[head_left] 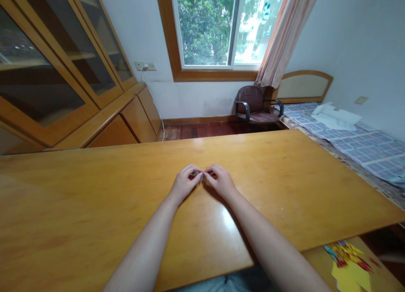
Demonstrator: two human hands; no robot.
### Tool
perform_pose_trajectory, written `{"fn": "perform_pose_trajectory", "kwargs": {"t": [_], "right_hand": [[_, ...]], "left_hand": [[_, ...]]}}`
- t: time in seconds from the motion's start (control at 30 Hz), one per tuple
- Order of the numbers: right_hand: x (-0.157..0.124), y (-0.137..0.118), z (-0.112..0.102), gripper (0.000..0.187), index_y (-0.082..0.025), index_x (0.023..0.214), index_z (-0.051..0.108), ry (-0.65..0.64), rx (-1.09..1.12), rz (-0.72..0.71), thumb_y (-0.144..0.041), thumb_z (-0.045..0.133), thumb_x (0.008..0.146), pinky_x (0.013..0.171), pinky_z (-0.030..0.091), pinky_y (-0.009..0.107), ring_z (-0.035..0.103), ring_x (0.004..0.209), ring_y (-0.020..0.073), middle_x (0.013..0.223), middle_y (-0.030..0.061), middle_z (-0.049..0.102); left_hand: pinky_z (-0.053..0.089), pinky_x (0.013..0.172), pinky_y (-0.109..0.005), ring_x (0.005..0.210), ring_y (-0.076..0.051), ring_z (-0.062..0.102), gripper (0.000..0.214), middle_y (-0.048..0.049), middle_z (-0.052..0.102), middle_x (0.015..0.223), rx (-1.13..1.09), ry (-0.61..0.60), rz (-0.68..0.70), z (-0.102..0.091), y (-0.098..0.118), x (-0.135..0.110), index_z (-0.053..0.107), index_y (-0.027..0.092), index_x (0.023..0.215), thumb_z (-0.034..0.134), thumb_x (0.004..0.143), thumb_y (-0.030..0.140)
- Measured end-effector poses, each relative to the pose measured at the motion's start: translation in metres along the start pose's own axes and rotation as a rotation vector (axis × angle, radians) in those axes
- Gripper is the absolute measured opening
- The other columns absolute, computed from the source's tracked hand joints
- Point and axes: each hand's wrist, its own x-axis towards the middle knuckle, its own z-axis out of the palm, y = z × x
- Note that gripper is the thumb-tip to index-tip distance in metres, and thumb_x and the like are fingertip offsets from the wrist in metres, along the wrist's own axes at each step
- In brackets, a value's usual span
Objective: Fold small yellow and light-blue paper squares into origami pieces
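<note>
My left hand (185,183) and my right hand (220,181) meet at the middle of a wide wooden table (95,191). Both hands are closed, fingertips pinched together on one small thin grey thing (201,177) held between them just above the tabletop. The thing is mostly hidden by my fingers and too small to name. My forearms reach in from the bottom edge.
A lower surface at the bottom right carries coloured paper pieces (348,262). Behind the table stand a glass-door wooden cabinet (63,85) on the left, a dark red armchair (255,106) under the window, and a bed (354,140) with a checked cover on the right.
</note>
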Motion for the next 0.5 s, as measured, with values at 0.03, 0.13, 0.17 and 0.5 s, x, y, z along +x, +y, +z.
{"fn": "perform_pose_trajectory", "kwargs": {"t": [0.03, 0.13, 0.17, 0.5], "right_hand": [[0.0004, -0.0003, -0.0002, 0.008, -0.020, 0.083, 0.067, 0.005, 0.007, 0.012, -0.023, 0.061, 0.088, 0.072, 0.051, 0.028, 0.064, 0.079, 0.0174, 0.082, 0.0037, 0.068], [0.0013, -0.0005, -0.0004, 0.008, -0.020, 0.082, 0.067, 0.026, 0.038, 0.041, -0.022, 0.061, 0.087, 0.072, 0.051, 0.028, 0.064, 0.078, 0.0171, 0.082, 0.0039, 0.069], [0.0015, -0.0003, -0.0002, 0.008, -0.020, 0.082, 0.067, 0.032, 0.047, 0.048, -0.022, 0.061, 0.087, 0.072, 0.052, 0.029, 0.065, 0.077, 0.0171, 0.082, 0.0040, 0.069], [0.0027, 0.0004, -0.0004, 0.012, -0.017, 0.081, 0.067, 0.049, 0.111, 0.071, -0.027, 0.064, 0.087, 0.070, 0.051, 0.028, 0.064, 0.073, 0.0168, 0.080, 0.0047, 0.068]], "left_hand": [[0.051, 0.074, -0.028, 0.081, -0.018, 0.064, 0.012, -0.0039, 0.067, 0.085, -0.004, -0.007, -0.001, 0.0003, -0.0003, -0.0003, 0.068, 0.020, 0.086, 0.060, 0.087, 0.028], [0.054, 0.079, -0.030, 0.086, -0.019, 0.066, 0.013, -0.0047, 0.068, 0.093, -0.016, -0.029, -0.015, 0.0019, -0.0020, -0.0015, 0.068, 0.020, 0.095, 0.063, 0.085, 0.028], [0.055, 0.080, -0.030, 0.088, -0.019, 0.066, 0.016, -0.0051, 0.069, 0.096, -0.024, -0.033, -0.029, 0.0026, -0.0028, -0.0019, 0.067, 0.020, 0.098, 0.064, 0.084, 0.028], [0.058, 0.083, -0.035, 0.089, -0.020, 0.070, 0.025, -0.0074, 0.071, 0.101, -0.135, 0.001, -0.148, 0.0062, -0.0102, -0.0020, 0.066, 0.019, 0.104, 0.067, 0.081, 0.028]]}}
